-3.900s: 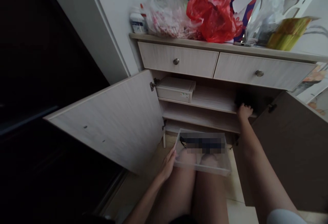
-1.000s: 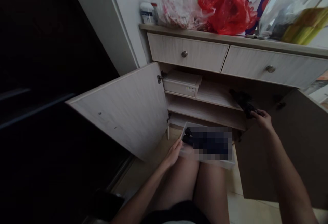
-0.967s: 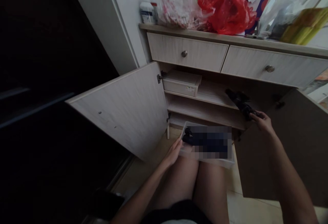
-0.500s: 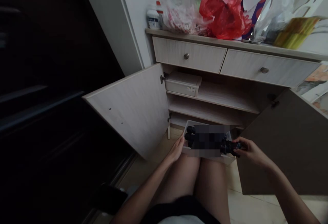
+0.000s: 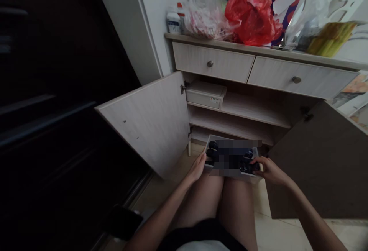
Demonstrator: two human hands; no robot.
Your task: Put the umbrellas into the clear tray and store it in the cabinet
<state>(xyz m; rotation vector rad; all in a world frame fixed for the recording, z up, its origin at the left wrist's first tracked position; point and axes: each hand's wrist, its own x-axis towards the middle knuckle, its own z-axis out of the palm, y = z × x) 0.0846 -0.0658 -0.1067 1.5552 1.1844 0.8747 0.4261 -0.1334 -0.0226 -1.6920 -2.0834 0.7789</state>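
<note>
Between opened doors point(image 5: 149, 124), left hand point(image 5: 198, 166) is gripping the tray point(image 5: 254, 178) by its left edge; right hand point(image 5: 270, 170) is pinching a dark item point(image 5: 245, 165) near the right.

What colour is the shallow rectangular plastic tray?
The tray is translucent whitish, clearest in the head view.

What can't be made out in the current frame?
All head view:
Dark items in the clear tray: middles hidden by pixelation.
Right hand at those items: grip or mere touch unclear, dark on dark.
Sticker on the white box: too small to read.
Yellow package: details blurred.
Right cabinet door: cut off by the right edge.
</note>
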